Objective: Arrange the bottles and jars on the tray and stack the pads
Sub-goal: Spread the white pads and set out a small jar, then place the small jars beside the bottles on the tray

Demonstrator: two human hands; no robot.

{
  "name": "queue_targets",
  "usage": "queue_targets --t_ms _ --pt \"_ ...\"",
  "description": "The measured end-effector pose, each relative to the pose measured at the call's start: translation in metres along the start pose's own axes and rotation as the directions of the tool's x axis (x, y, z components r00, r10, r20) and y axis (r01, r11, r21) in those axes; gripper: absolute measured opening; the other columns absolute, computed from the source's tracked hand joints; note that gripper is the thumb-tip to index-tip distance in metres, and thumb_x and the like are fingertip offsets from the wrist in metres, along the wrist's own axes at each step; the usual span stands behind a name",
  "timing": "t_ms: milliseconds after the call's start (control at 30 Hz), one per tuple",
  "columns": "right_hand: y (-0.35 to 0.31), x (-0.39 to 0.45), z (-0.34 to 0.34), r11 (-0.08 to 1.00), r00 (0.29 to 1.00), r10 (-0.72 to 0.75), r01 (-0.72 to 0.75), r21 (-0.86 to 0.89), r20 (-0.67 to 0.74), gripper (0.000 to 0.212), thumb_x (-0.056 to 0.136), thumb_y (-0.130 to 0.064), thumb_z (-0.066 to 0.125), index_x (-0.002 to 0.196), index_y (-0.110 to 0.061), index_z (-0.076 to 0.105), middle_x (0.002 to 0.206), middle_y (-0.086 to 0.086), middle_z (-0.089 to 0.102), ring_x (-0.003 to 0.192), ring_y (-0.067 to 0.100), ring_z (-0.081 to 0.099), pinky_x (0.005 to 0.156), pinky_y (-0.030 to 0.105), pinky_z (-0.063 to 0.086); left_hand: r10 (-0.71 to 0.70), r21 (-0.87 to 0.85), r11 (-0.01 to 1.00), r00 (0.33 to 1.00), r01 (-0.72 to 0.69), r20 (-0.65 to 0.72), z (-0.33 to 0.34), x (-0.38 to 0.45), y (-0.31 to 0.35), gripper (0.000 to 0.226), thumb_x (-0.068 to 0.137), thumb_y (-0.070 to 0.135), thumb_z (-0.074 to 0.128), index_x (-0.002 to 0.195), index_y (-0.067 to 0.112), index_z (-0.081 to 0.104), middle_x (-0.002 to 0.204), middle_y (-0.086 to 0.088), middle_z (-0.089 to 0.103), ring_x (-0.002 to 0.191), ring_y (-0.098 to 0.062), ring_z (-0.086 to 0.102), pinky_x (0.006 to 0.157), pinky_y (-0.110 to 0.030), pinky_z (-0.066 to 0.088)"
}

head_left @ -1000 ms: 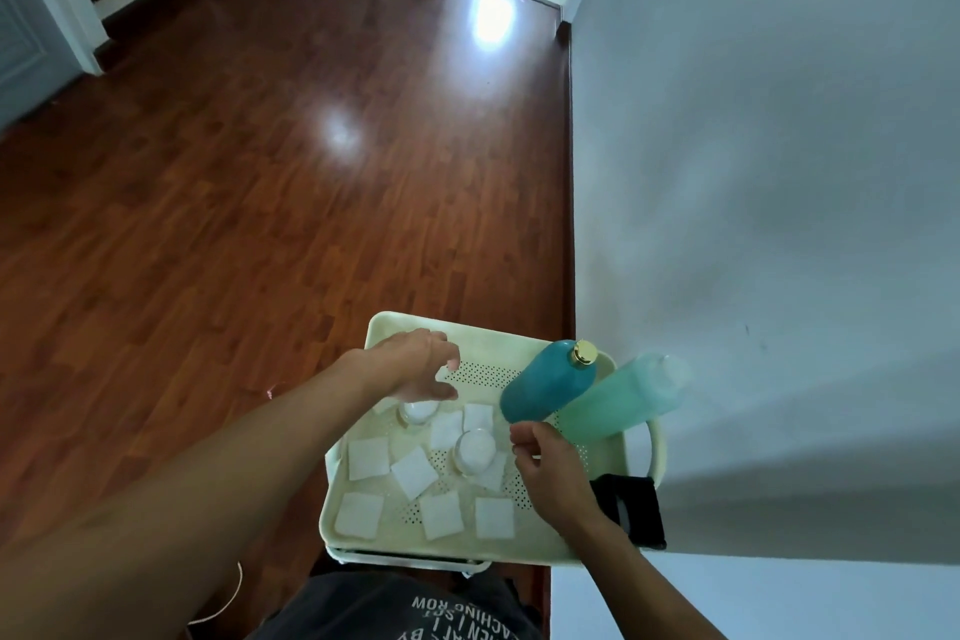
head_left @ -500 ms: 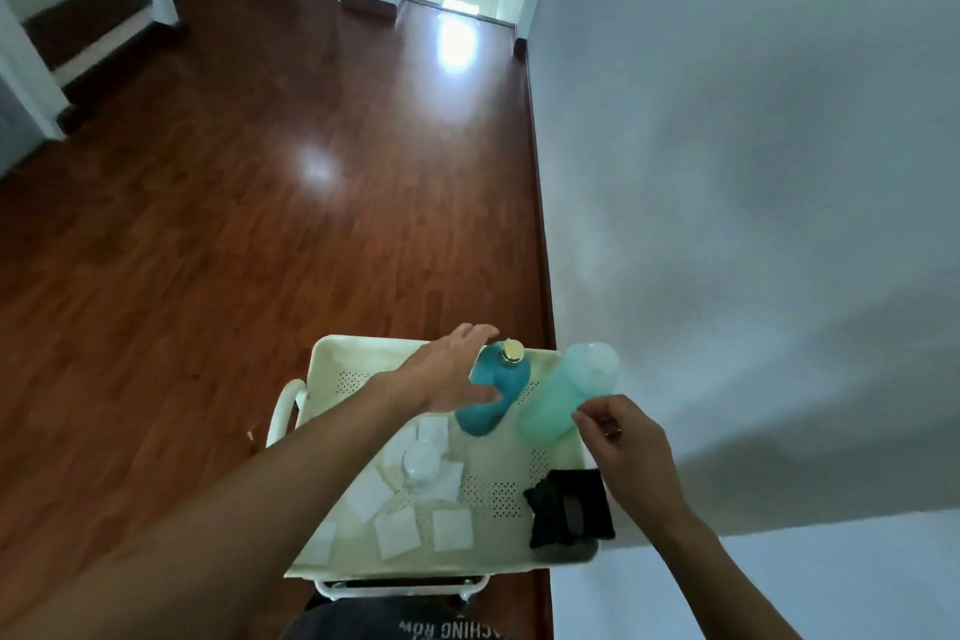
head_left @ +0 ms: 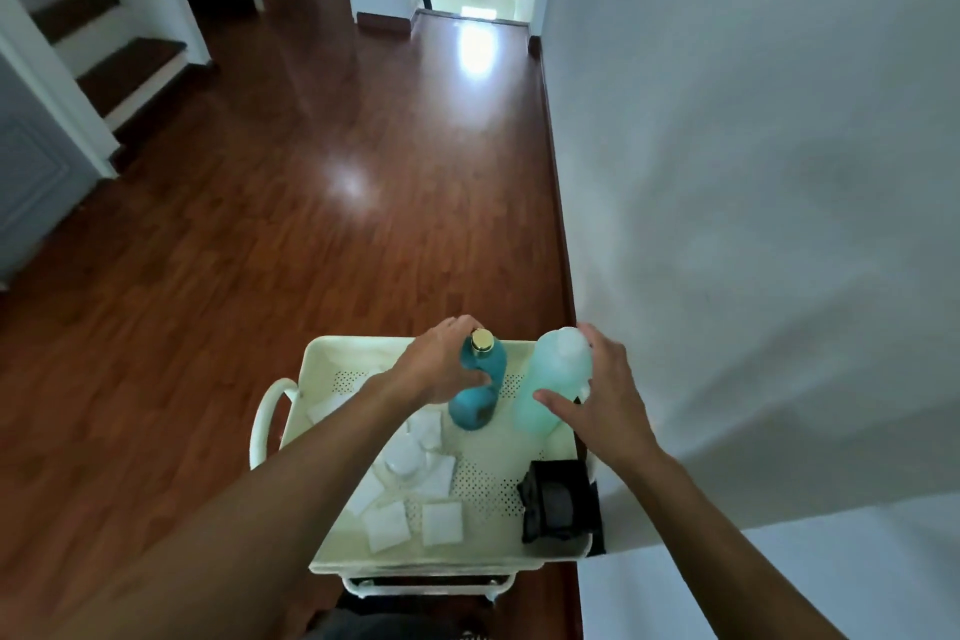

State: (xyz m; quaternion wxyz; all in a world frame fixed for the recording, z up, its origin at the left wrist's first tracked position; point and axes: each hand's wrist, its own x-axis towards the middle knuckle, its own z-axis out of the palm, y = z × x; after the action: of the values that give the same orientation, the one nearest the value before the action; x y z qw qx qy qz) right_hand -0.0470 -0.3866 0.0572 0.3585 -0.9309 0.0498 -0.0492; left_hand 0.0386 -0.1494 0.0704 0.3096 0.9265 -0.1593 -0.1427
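A cream perforated tray [head_left: 332, 353] tops a small cart. At its far side stand a dark teal bottle [head_left: 475, 403] with a gold cap and a taller pale green bottle [head_left: 553, 379] with a white cap. My left hand [head_left: 441, 369] wraps around the teal bottle just below the cap. My right hand [head_left: 605, 405] is curled on the green bottle's right side, thumb across its front. Several white square pads [head_left: 441, 522] lie scattered on the tray's near left part. A white jar [head_left: 405, 457] sits among them, partly hidden by my left forearm.
A black object [head_left: 558, 499] lies at the tray's near right corner. A white wall [head_left: 753, 224] runs close along the cart's right side. Glossy wooden floor [head_left: 260, 250] spreads to the left and ahead, with stairs [head_left: 104, 47] at the far left.
My left hand left the pads and jars and closed on the teal bottle. My right hand rose from the tray and took hold of the green bottle. Both bottles stand more upright.
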Motion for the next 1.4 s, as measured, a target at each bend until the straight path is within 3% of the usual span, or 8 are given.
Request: queue_targets --t_ms 133,233,367,600,767,1100,1400 --pt "0.008 0.003 0.011 0.999 0.999 0.046 -0.046 0.026 0.019 0.088 0.077 -0.04 0.083 0.147 -0.027 0.031 0.141 -0.005 0.045 0.119 0.021 0.054 0.091 0.045 0.055 -0.026 0.011 1.0 1.0 0.026 -0.001 0.002 -0.004 0.005 0.052 0.077 0.031 0.085 0.119 0.025 0.055 0.117 0.002 0.061 0.103 -0.02 0.057 0.091 -0.043 0.051" --pt "0.015 0.005 0.015 0.999 0.999 0.032 -0.032 0.017 0.014 0.086 0.078 -0.038 0.083 0.146 -0.027 0.031 0.141 -0.005 0.049 0.118 0.02 0.055 0.093 0.041 0.055 -0.044 0.015 0.999 0.999 0.044 0.0 0.002 -0.003 0.008 0.05 0.079 0.031 0.084 0.119 0.026 0.054 0.117 0.003 0.061 0.103 -0.019 0.057 0.091 -0.042 0.051" --pt "0.021 0.016 0.017 1.0 1.0 0.002 -0.002 0.011 0.013 0.087 0.078 -0.041 0.082 0.144 -0.033 0.025 0.141 -0.008 0.042 0.113 0.013 0.051 0.084 0.03 0.054 -0.041 0.019 0.999 0.999 0.041 0.012 0.002 -0.003 0.011 0.05 0.079 0.028 0.084 0.119 0.024 0.055 0.117 0.001 0.061 0.102 -0.02 0.058 0.09 -0.041 0.052" --pt "0.02 0.06 0.019 0.999 1.0 -0.018 0.017 0.046 0.021 0.087 0.08 -0.033 0.083 0.144 -0.032 0.024 0.144 -0.006 0.038 0.118 0.012 0.046 0.086 0.031 0.054 -0.045 0.019 0.999 0.998 0.044 0.037 0.0 -0.003 0.013 0.05 0.08 0.027 0.084 0.119 0.027 0.053 0.118 0.003 0.061 0.101 -0.018 0.058 0.085 -0.035 0.053" --pt "0.023 0.072 0.019 0.998 0.999 -0.011 0.009 0.063 0.032 0.088 0.079 -0.031 0.084 0.143 -0.034 0.024 0.142 -0.008 0.035 0.117 0.011 0.044 0.089 0.035 0.055 -0.058 0.063 0.996 0.997 0.055 0.041 0.003 -0.004 0.012 0.052 0.081 0.031 0.082 0.123 0.028 0.051 0.124 0.003 0.062 0.104 -0.021 0.059 0.09 -0.044 0.054" --pt "0.024 0.068 0.02 0.998 0.999 0.003 -0.005 0.059 0.042 0.087 0.08 -0.032 0.083 0.143 -0.035 0.023 0.14 -0.006 0.04 0.119 0.014 0.046 0.091 0.038 0.057 -0.111 0.132 0.985 0.994 0.113 -0.022 0.016 -0.004 0.02 0.083 0.066 0.038 0.091 0.133 0.028 0.044 0.128 0.004 0.055 0.102 -0.022 0.059 0.084 -0.04 0.057" --pt "0.019 0.066 0.017 0.998 0.999 0.027 -0.029 0.05 0.037 0.086 0.081 -0.034 0.082 0.144 -0.033 0.023 0.143 -0.003 0.041 0.117 0.015 0.048 0.088 0.033 0.052 -0.058 0.056 0.997 0.997 0.06 -0.044 0.013 0.019 0.019 0.07 0.066 0.022 0.093 0.121 0.028 0.051 0.121 0.004 0.063 0.102 -0.022 0.059 0.084 -0.041 0.056"
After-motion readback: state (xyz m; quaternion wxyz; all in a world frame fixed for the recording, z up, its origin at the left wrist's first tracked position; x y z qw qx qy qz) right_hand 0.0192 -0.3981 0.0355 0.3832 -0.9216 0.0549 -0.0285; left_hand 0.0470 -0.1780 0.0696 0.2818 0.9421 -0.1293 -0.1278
